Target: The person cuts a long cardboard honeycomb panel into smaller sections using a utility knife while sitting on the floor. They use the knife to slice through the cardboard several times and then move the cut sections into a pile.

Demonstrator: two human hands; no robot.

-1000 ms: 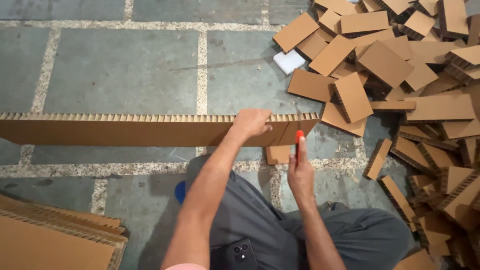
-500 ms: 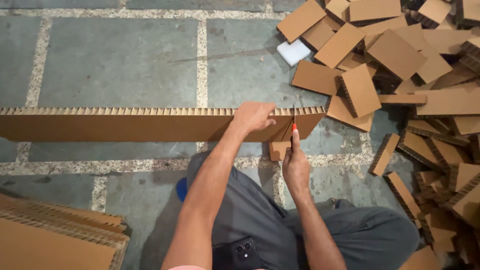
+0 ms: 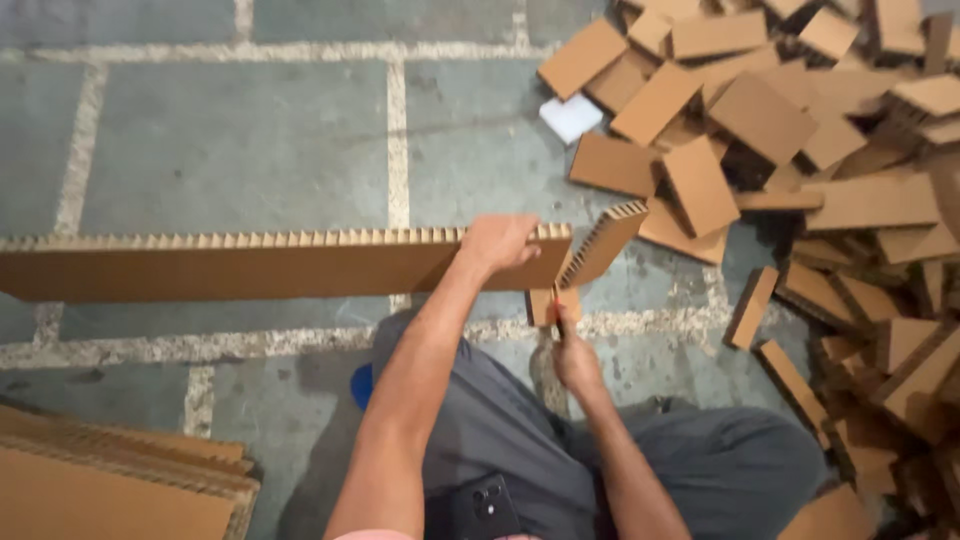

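Note:
A long strip of honeycomb cardboard (image 3: 250,265) stands on edge across the stone floor. My left hand (image 3: 503,241) grips its top edge near the right end. My right hand (image 3: 575,355) sits lower, below the strip, closed around a red-handled knife (image 3: 556,317) with its tip just under the cut. A short cut-off piece (image 3: 603,243) leans away to the right of the strip's end.
A large heap of cut cardboard blocks (image 3: 800,150) fills the right side, with a white scrap (image 3: 571,117) among them. Stacked cardboard sheets (image 3: 110,480) lie at bottom left. A dark phone (image 3: 480,505) rests on my lap. A blue object (image 3: 362,385) peeks out beside my leg.
My right hand has drawn the knife down through the strip's right end. The end piece has separated and tilted away to the right.

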